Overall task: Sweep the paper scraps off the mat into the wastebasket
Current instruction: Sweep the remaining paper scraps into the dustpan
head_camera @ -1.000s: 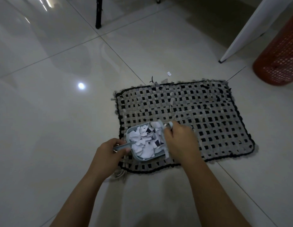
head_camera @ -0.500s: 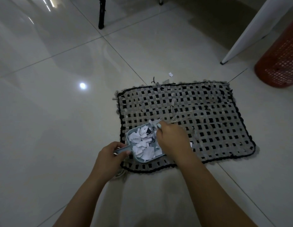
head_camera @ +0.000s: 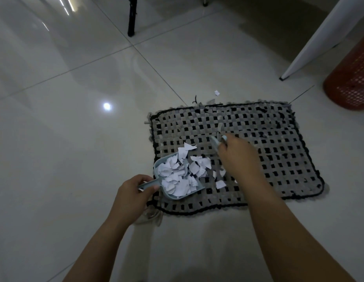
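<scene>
A woven grey-and-black mat [head_camera: 258, 151] lies on the pale tiled floor [head_camera: 65, 139], right of centre in the frame. The left hand [head_camera: 134, 192] grips the handle of a small light-blue dustpan [head_camera: 158, 169] resting on the mat's lower left corner, its tray heaped with white paper scraps [head_camera: 177, 176]. More scraps lie on the mat just beside the pan's open edge, and one stray scrap [head_camera: 217, 93] sits on the floor above the mat's upper edge. The right hand [head_camera: 236, 157], above the mat's middle, is curled round a small brush [head_camera: 217, 142] of which only the pale top shows. The two hands are apart. An orange mesh wastebasket [head_camera: 352, 78] stands at the right edge of the frame, well apart from the mat, near a white slanted leg [head_camera: 319, 37].
</scene>
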Available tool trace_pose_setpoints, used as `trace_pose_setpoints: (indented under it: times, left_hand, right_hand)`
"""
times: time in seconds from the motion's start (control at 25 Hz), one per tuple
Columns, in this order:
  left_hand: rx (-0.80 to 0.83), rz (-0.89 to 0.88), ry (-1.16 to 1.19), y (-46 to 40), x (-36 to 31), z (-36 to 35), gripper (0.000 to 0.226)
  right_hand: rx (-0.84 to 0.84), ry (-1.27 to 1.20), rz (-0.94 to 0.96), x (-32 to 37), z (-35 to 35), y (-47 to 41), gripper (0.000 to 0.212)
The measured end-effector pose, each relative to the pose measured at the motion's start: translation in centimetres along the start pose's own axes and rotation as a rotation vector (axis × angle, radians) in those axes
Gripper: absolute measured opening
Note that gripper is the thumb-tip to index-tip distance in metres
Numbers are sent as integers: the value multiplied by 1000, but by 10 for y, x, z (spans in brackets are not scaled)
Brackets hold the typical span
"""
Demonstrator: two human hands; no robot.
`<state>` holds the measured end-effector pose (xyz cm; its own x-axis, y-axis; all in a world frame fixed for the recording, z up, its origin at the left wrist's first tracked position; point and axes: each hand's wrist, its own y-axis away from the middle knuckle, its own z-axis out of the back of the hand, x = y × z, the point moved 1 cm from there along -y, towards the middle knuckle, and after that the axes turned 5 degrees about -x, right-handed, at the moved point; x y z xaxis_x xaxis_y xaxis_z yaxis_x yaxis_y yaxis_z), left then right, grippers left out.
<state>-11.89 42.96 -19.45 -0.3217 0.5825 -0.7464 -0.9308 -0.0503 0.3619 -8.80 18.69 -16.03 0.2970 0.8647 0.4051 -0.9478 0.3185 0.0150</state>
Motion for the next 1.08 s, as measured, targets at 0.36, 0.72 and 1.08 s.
trace_pose_setpoints:
  times: [0.36,0.72,1.08]
  left_hand:
    - [3,-1,-7,0,2,4,21]
    - [-51,19,1,-2,8,19,21]
    - [25,0,35,-10,14,18,6]
  right_hand:
    - [54,-120,110,16,-4,9,28]
    - [173,126,299,42,-21,-22,17]
    - [147,-23,192,26,8,18,21]
